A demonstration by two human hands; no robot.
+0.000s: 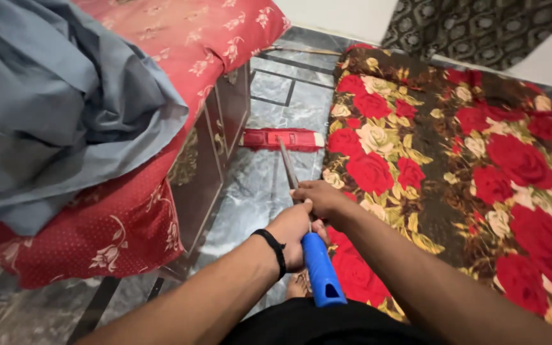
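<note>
I hold a long-handled mop with both hands. My left hand (pixel 292 233), with a black band on its wrist, grips the metal pole just above the blue handle end (pixel 321 269). My right hand (pixel 319 197) closes on the pole (pixel 287 165) a little farther along. The red flat mop head (pixel 282 138) rests on the grey marble floor (pixel 253 191) ahead of me, in the gap between a bed and a floor mattress.
A bed with a red floral sheet (pixel 180 45) and a crumpled grey cloth (pixel 52 108) stands at left, its dark wooden side (pixel 209 153) along the gap. A floor mattress with red roses (pixel 455 147) lies at right. A patterned curtain (pixel 480 29) hangs at the back.
</note>
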